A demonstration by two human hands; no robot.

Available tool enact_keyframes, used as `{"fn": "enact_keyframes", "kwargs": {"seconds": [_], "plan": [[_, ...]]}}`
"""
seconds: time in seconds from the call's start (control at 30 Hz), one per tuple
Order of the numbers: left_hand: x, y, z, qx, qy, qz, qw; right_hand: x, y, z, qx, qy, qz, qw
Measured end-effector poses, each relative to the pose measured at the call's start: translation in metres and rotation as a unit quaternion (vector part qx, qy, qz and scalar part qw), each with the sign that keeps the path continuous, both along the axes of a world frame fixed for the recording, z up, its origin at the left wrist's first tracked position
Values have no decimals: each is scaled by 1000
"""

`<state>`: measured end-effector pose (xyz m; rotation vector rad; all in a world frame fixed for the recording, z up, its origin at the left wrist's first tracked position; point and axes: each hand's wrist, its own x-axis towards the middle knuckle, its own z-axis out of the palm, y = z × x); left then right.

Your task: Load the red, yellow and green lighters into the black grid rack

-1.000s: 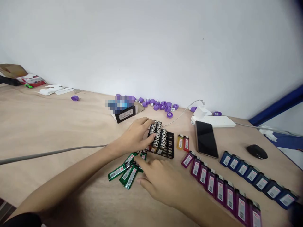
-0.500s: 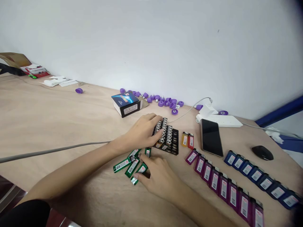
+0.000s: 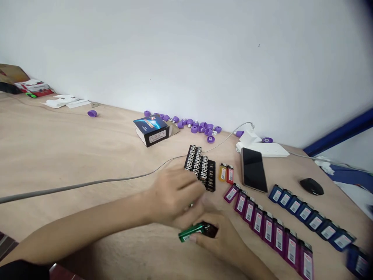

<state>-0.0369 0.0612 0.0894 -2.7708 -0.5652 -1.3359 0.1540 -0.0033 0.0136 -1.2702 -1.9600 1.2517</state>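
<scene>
My right hand (image 3: 220, 235) is closed around a green lighter (image 3: 190, 232), whose body sticks out past the thumb to the left. Beside it, my left hand (image 3: 179, 196) is blurred, with curled fingers. A small metallic bit (image 3: 190, 205) shows under those fingers, but what they hold is mostly hidden. Just beyond the hands stands a black slotted tray (image 3: 212, 177), holding rows of lighters with their metal tops up (image 3: 198, 161). A yellow lighter (image 3: 223, 173) and a red lighter (image 3: 230, 174) lie right of the tray.
Purple lighters (image 3: 268, 230) and blue lighters (image 3: 315, 222) lie in slanting rows at right. Behind them are a phone (image 3: 254, 170), a mouse (image 3: 311, 186) and a white power strip (image 3: 271, 149). A blue box (image 3: 151, 130), purple caps (image 3: 202, 127) and a grey cable (image 3: 96, 182) lie farther back.
My left hand has left the tray and come down toward my right hand. My right hand has picked up a green lighter; the green lighters on the table are no longer seen there.
</scene>
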Motion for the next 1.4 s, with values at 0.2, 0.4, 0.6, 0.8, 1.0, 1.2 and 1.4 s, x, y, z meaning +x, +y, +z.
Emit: {"fn": "enact_keyframes", "kwargs": {"seconds": [0.2, 0.4, 0.6, 0.8, 1.0, 1.2, 1.4], "plan": [[13, -30, -22, -324, 131, 31, 937, 22, 3, -4, -41, 129, -66, 989], [33, -65, -71, -764, 12, -109, 636, 22, 4, -1, -37, 160, -112, 980], [38, -83, -81, -804, -82, -115, 578, 17, 1, 1, -40, 199, -144, 968], [36, -82, -73, -804, -84, -87, 582, 22, 0, 0, -77, 265, -154, 949], [35, -83, -75, -806, -90, -67, 581, 27, 1, -7, -48, 318, -146, 935], [37, -84, -71, -774, -44, -64, 629, 19, 2, 1, -3, 240, -108, 965], [37, -90, -76, -712, -18, -65, 699, 6, -3, 4, 86, 171, -159, 969]]}}
